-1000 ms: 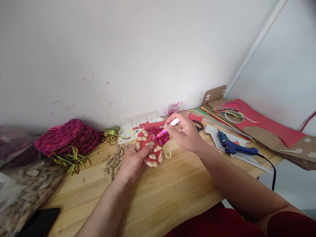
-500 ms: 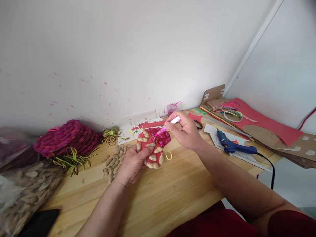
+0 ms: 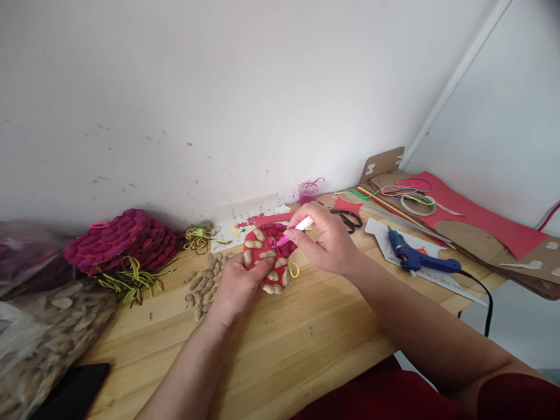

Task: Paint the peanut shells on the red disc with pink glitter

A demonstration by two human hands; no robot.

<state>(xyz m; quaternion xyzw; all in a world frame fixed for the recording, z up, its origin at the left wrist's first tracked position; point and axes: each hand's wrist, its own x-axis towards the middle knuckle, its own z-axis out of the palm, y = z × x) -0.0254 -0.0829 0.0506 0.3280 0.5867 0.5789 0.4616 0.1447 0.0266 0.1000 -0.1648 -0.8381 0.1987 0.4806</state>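
My left hand point(image 3: 236, 286) grips a small red disc point(image 3: 268, 256) from its left edge, just above the wooden table point(image 3: 306, 344). Peanut shells are stuck over the disc, and its upper part is painted glittery pink. A yellow-green loop hangs at its right side. My right hand point(image 3: 328, 242) pinches a white-handled brush point(image 3: 295, 230) with a pink tip. The tip touches the pink area near the disc's middle.
Loose peanuts point(image 3: 203, 286) lie left of the disc. Pink woven pieces point(image 3: 122, 242) and yellow cords sit at the far left, with bags of peanuts point(image 3: 39, 332) and a black phone point(image 3: 70, 391). A blue glue gun point(image 3: 415, 256), scissors point(image 3: 347, 217), a pink paint jar point(image 3: 307, 191), red paper and cardboard lie on the right.
My right hand has dropped lower and moved slightly left, bringing the brush tip down onto the disc's middle. My left hand keeps the disc almost where it was.
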